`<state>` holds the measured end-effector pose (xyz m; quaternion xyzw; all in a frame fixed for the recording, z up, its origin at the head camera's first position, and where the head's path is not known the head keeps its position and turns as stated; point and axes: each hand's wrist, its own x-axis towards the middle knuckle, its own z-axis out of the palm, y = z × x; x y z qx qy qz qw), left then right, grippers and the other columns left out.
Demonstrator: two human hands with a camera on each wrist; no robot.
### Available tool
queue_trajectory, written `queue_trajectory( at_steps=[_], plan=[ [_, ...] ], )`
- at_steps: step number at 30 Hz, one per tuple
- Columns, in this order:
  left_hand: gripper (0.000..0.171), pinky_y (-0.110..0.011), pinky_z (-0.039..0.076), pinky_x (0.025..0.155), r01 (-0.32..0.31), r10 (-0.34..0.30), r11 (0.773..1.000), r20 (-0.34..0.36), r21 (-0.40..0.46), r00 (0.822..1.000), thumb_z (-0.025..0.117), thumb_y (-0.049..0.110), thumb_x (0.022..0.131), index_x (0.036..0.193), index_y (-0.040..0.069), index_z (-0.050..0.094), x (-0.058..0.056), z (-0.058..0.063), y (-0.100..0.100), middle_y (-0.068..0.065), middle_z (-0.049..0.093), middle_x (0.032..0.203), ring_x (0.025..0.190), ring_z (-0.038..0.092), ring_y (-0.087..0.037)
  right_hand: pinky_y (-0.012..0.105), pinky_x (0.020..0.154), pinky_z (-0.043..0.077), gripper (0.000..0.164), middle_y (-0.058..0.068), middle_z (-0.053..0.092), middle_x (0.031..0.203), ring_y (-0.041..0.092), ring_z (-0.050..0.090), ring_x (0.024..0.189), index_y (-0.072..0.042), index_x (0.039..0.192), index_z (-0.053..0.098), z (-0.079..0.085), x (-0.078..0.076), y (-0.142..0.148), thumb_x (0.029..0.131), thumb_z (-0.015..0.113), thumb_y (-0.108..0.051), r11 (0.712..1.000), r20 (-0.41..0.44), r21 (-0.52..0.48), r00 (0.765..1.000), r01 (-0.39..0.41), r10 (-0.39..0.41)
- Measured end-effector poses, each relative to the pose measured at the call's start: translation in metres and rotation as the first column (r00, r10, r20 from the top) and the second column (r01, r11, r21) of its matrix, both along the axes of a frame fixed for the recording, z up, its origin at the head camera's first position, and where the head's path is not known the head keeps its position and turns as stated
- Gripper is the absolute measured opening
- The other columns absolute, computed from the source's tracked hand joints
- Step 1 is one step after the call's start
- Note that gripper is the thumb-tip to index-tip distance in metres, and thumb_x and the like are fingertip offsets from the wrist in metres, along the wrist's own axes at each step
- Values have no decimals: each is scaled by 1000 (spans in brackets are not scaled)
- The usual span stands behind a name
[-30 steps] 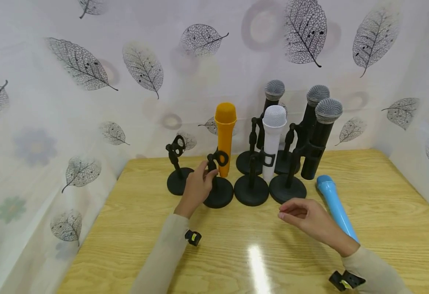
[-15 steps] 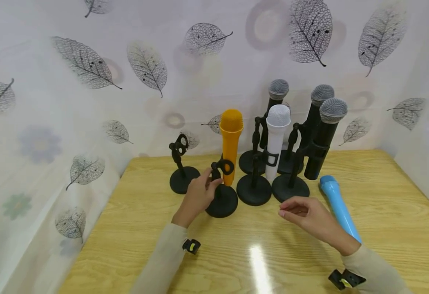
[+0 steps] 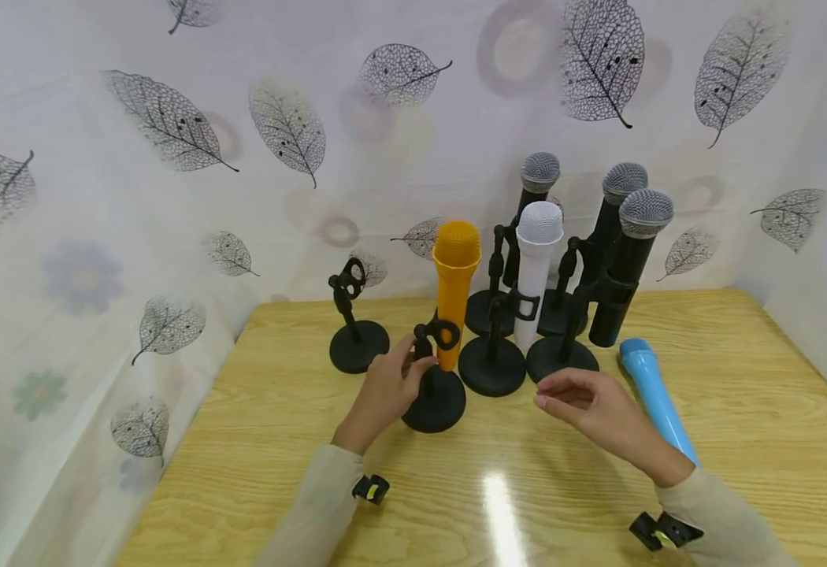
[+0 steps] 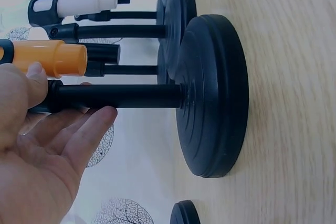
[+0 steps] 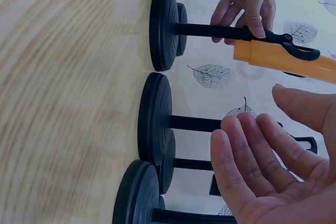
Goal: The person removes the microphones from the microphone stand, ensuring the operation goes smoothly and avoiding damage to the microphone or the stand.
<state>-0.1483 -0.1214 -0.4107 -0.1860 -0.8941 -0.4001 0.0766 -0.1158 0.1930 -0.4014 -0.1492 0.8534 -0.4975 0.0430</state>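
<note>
My left hand (image 3: 383, 390) holds the pole of a black desktop microphone stand (image 3: 433, 405) between thumb and fingers. An orange microphone (image 3: 456, 291) sits upright in that stand's ring clip. In the left wrist view the thumb lies near the orange handle (image 4: 71, 60) and the fingers curve under the black pole (image 4: 142, 96). My right hand (image 3: 594, 409) hovers in front of the other stands, its fingers loosely bent with nothing between them. Beside it, a light blue microphone (image 3: 658, 402) lies on the wooden table (image 3: 442, 504).
Left of the held stand is a stand with a bare clip (image 3: 359, 346). On the right stand a white microphone (image 3: 532, 272) and several black microphones (image 3: 622, 272) in close-packed stands. A leaf-print cloth (image 3: 357, 173) hangs behind the table.
My left hand has brought the stand with the orange microphone toward me, away from the row of stands. The right hand stays almost where it was.
</note>
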Motion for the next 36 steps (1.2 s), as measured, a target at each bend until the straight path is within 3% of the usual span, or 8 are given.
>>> queue_trajectory(
  at_steps=[3, 7, 10, 16, 24, 29, 32, 36],
  plan=[
    [16, -23, 31, 45, 9, -9, 1000, -13, -1, 1000, 61, 24, 103, 109, 9, 59, 3, 0, 1, 2, 44, 58, 46, 36, -8, 26, 76, 57, 23, 4, 73, 100, 15, 70, 87, -3, 109, 72, 2, -1, -2, 94, 76, -20, 1000, -4, -7, 1000, -4, 4],
    [17, -22, 46, 55, 29, -29, 1000, -15, 3, 999, 61, 23, 104, 111, 9, 60, 7, 0, 2, -5, 63, 71, 60, 61, -13, 26, 76, 57, 22, 5, 73, 100, 13, 70, 87, -3, 109, 73, 5, -2, -4, 94, 75, -19, 1000, -23, -22, 1000, -15, 15],
    [18, -24, 50, 58, 42, -42, 999, -10, 6, 999, 60, 23, 104, 114, 8, 60, 10, 0, 4, -10, 69, 80, 67, 66, -14, 27, 76, 57, 21, 6, 73, 101, 12, 70, 87, -2, 109, 72, 7, -2, -6, 94, 75, -18, 999, -41, -35, 999, -21, 20],
    [19, -22, 36, 47, 46, -46, 999, -14, -2, 999, 61, 24, 104, 115, 9, 60, 13, -1, 8, 2, 52, 63, 49, 40, -3, 25, 78, 57, 24, 7, 73, 104, 12, 70, 89, 1, 111, 72, 14, -2, -9, 94, 75, -16, 998, -70, -61, 997, -31, 26],
    [17, -20, 29, 45, 76, -76, 997, -40, 12, 996, 61, 22, 103, 112, 8, 59, 21, -2, 14, 10, 37, 58, 46, 28, 0, 26, 77, 57, 23, 5, 74, 105, 11, 70, 89, -3, 112, 72, 24, -3, -15, 95, 75, -18, 997, -97, -62, 994, -48, 42],
    [20, -20, 29, 44, 113, -112, 993, -45, 31, 993, 60, 23, 104, 116, 7, 59, 24, -3, 18, 1, 58, 63, 45, 32, 0, 25, 78, 57, 23, 6, 74, 107, 11, 71, 90, -3, 113, 72, 31, -4, -20, 95, 75, -17, 997, -124, -56, 991, -56, 48],
    [22, -19, 35, 45, 131, -129, 991, -49, 41, 990, 60, 23, 104, 118, 6, 59, 25, -3, 20, -8, 73, 82, 49, 44, 1, 25, 80, 57, 24, 9, 73, 109, 11, 71, 92, -4, 114, 72, 34, -4, -23, 94, 75, -17, 996, -135, -60, 990, -58, 49],
    [23, -19, 43, 50, 131, -129, 991, -59, 34, 990, 60, 23, 104, 119, 6, 59, 27, -3, 24, -11, 75, 94, 55, 58, -6, 25, 82, 56, 27, 10, 73, 112, 14, 71, 96, -6, 116, 72, 40, -4, -26, 94, 75, -20, 997, -129, -56, 990, -61, 54]
  ],
)
